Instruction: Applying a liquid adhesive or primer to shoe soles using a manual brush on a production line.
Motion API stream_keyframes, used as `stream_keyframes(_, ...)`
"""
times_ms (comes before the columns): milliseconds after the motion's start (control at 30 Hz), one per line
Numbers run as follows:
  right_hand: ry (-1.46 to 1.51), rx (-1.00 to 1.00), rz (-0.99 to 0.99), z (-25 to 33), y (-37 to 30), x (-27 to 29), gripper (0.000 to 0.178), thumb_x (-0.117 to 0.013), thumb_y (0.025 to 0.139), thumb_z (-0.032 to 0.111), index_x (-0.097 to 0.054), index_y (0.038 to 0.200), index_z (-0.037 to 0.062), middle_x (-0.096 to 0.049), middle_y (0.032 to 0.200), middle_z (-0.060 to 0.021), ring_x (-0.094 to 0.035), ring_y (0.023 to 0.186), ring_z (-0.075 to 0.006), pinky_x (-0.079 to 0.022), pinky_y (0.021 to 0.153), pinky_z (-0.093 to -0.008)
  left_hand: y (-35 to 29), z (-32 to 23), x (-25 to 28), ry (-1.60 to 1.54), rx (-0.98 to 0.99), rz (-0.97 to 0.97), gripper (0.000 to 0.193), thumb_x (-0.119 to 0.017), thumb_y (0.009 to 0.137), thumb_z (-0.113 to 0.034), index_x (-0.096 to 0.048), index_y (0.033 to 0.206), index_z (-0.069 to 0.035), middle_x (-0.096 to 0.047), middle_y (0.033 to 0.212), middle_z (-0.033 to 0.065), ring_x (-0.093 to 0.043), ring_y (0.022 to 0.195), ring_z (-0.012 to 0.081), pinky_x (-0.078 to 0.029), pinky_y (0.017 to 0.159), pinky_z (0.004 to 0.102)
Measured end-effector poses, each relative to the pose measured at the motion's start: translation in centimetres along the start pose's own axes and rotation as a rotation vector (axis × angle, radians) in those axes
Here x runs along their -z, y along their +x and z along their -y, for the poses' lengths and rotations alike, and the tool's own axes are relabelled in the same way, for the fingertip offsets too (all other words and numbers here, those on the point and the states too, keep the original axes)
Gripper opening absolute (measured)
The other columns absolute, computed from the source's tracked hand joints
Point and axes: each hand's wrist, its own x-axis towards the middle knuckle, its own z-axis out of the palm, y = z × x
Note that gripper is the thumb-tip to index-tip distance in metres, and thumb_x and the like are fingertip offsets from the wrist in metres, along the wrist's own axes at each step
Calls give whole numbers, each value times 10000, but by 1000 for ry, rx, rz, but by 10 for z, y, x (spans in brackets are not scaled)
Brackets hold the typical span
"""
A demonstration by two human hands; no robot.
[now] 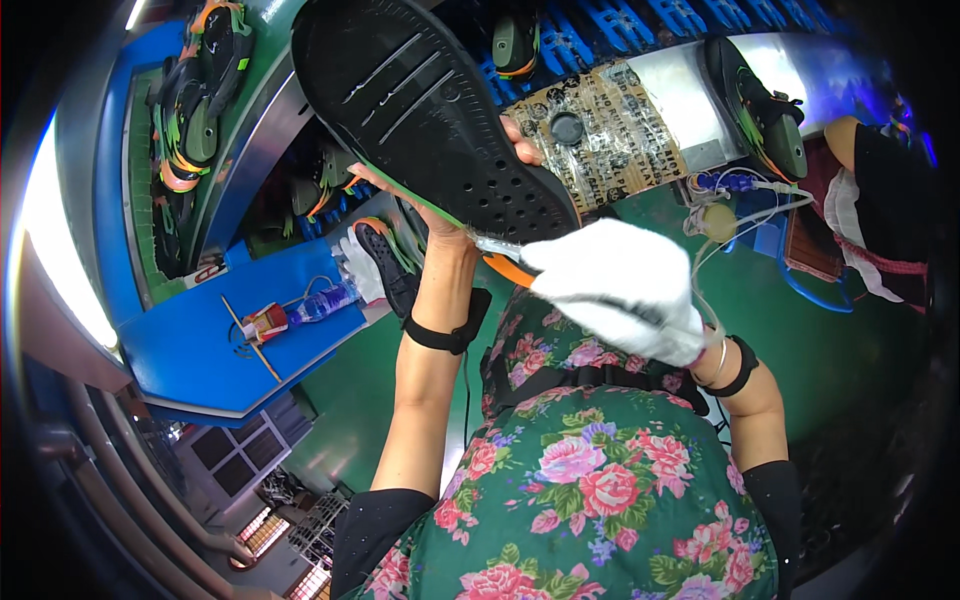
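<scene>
A small clear bottle [322, 303] with a blue label lies on its side on the blue desk [200, 350] at centre left of the frame, its red cap end toward the left; what is in it cannot be told. Beside it a thin stick [252, 340] lies slanted on the same surface.

The shoe sole [430, 120] fills the upper middle of the frame, held up with its black underside toward the camera. Its long axis runs from the upper left down to the lower right, the perforated broad part at the lower right. A green edge shows along its lower side.

The left hand [440, 215] has its grip closed around the sole from below, fingers curling over the right edge and the thumb along the green edge. The right hand [620, 285], in a white glove, is closed around a brush [500, 248] with an orange handle; its tip touches the lower edge of the sole just beside the left wrist.

To the left a conveyor belt [265, 130] carries black, green and orange shoes [195, 100]; another such shoe [765, 105] stands on the metal shelf at the upper right. A taped cardboard pad [610, 130] lies behind the sole. The green floor below the hands is open between the desk and a second person's sleeve [885, 190] at the right edge.
</scene>
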Motion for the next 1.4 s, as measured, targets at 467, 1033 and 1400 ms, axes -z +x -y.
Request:
stream_keyframes(467, -86, 94, -63, 5, 5, 1, 282, -812, 802, 10, -801, 1078, 69, -786, 1118, -125, -753, 920, -281, -599, 803, -374, 8, 0, -10, 6, -116, 39, 1135, -571, 735, -942, -607, 1206, 90, -665, 1054, 210, -646, 1030, 347, -533, 933, 453)
stream_keyframes(1033, -3, 13, -54, 11, 5, 9, 260, -829, 762, -18, -795, 1012, 45, -789, 1098, -151, -765, 965, -290, -606, 824, -381, 17, -13, -7, 215, -172, 126, 742, -564, 960, -636, -607, 1162, 76, -674, 1064, 194, -648, 1035, 316, -513, 968, 419)
stream_keyframes(1400, -140, 169, -28, 11, 8, -9, 364, -810, 804, 38, -799, 1160, 112, -782, 1163, -83, -743, 1012, -265, -596, 873, -368, 12, -7, 10, 125, -115, -24, 1486, -402, 477, -1135, -579, 1272, 108, -655, 1135, 237, -670, 1074, 391, -619, 891, 497)
